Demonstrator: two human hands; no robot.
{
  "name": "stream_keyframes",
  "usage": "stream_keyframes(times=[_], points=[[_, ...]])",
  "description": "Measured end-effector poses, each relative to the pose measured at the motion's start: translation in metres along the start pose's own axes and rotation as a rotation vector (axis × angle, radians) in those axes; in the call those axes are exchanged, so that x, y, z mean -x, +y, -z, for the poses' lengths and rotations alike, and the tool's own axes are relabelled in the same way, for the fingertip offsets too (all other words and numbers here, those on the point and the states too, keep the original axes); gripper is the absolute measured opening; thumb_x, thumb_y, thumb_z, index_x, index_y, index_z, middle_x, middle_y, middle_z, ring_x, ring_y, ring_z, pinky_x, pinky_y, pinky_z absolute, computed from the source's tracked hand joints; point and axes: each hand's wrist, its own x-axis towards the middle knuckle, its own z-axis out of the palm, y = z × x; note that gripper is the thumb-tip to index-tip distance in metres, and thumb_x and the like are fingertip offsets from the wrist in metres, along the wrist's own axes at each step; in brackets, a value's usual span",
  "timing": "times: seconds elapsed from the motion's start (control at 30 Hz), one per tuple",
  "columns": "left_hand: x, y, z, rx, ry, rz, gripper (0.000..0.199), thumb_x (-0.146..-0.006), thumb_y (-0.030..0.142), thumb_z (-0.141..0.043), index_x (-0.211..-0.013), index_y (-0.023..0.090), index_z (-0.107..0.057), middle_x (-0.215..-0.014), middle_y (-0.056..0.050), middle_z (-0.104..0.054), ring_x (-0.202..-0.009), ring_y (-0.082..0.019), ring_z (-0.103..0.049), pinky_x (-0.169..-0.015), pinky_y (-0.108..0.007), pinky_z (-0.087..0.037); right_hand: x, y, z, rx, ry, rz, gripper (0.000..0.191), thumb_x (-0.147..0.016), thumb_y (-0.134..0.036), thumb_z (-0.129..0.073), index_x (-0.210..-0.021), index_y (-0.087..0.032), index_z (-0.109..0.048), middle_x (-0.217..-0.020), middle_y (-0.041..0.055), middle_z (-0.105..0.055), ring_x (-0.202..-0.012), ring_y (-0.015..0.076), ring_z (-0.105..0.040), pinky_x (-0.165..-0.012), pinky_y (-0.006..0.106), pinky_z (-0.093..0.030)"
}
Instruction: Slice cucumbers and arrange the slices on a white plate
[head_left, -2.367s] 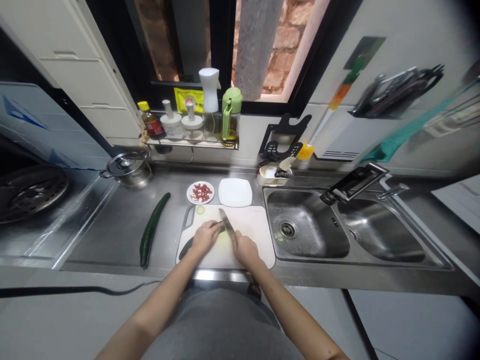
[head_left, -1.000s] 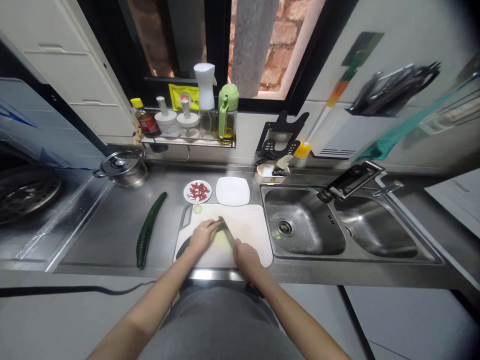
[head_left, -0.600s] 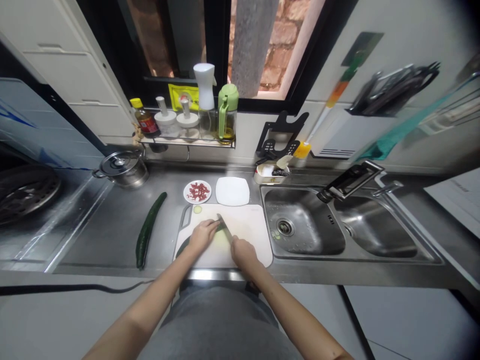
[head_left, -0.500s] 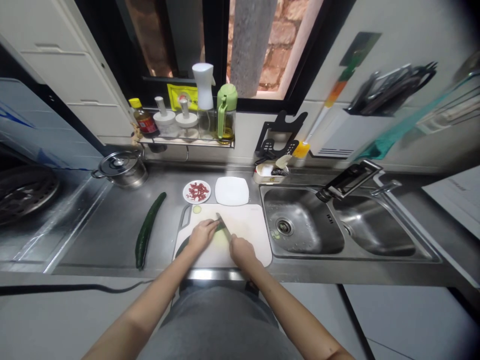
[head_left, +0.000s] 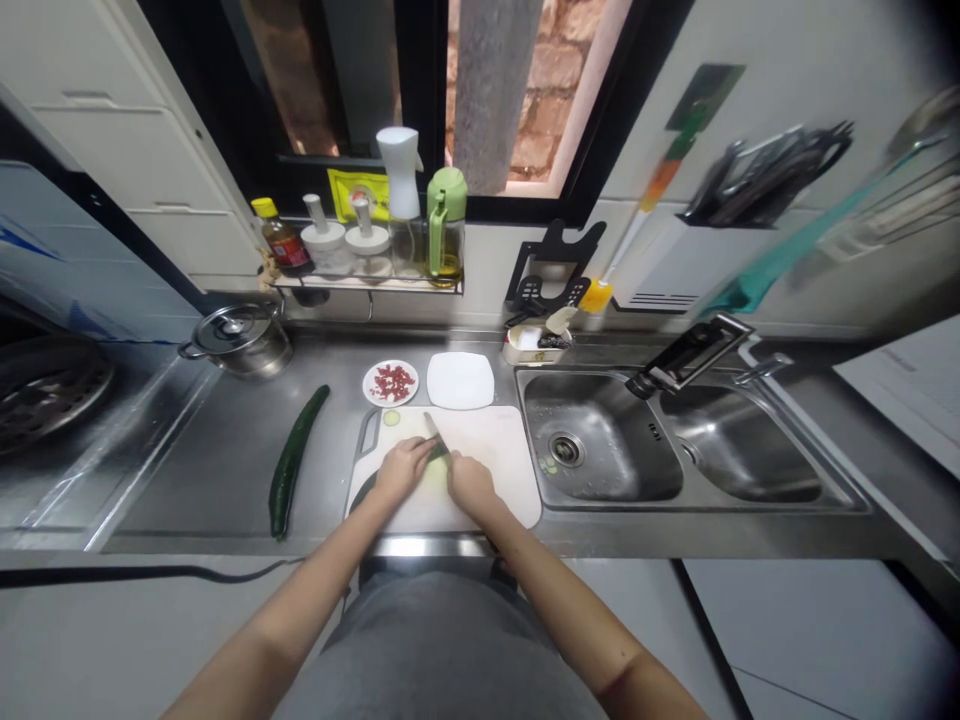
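Observation:
On the white cutting board [head_left: 495, 450] my left hand [head_left: 402, 468] presses down on a dark green cucumber [head_left: 365, 491], whose end sticks out from under my wrist. My right hand [head_left: 469, 484] grips a knife [head_left: 433, 432]; the blade angles up and left, close against my left fingers at the cucumber's cut end. Pale green cut flesh shows between the two hands. One loose slice [head_left: 391, 418] lies at the board's top left corner.
A whole cucumber [head_left: 294, 460] lies on the steel counter left of the board. Behind the board are a small plate of red pieces [head_left: 390, 383] and a white square plate [head_left: 460, 380]. A double sink [head_left: 600, 450] is to the right, a lidded pot [head_left: 237, 338] far left.
My right hand and the knife have shifted left, closer to my left hand, in a slicing motion. The view has drifted slightly.

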Motion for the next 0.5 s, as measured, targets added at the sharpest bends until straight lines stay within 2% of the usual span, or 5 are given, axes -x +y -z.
stream_keyframes(times=[0.23, 0.5], points=[[0.001, 0.001, 0.000, -0.023, 0.004, -0.009, 0.030, -0.092, 0.026, -0.049, -0.117, 0.025, -0.065, -0.109, -0.006, -0.066, -0.094, -0.017, -0.060, -0.086, -0.028, -0.048, -0.005, -0.004, -0.002, 0.008, 0.016, -0.018, 0.034, -0.092, -0.010, -0.030, -0.116, -0.010, -0.054, -0.099, 0.0172, -0.068, -0.095, 0.0199, -0.066, -0.078, 0.028, -0.048], [0.000, 0.002, 0.002, -0.007, -0.006, -0.003, 0.031, -0.092, 0.025, -0.049, -0.120, 0.027, -0.064, -0.107, -0.005, -0.066, -0.094, -0.016, -0.060, -0.085, -0.027, -0.048, 0.021, 0.008, -0.010, 0.021, -0.042, -0.036, 0.032, -0.092, -0.011, -0.030, -0.111, -0.011, -0.056, -0.094, 0.0165, -0.068, -0.096, 0.0217, -0.066, -0.078, 0.030, -0.047]])
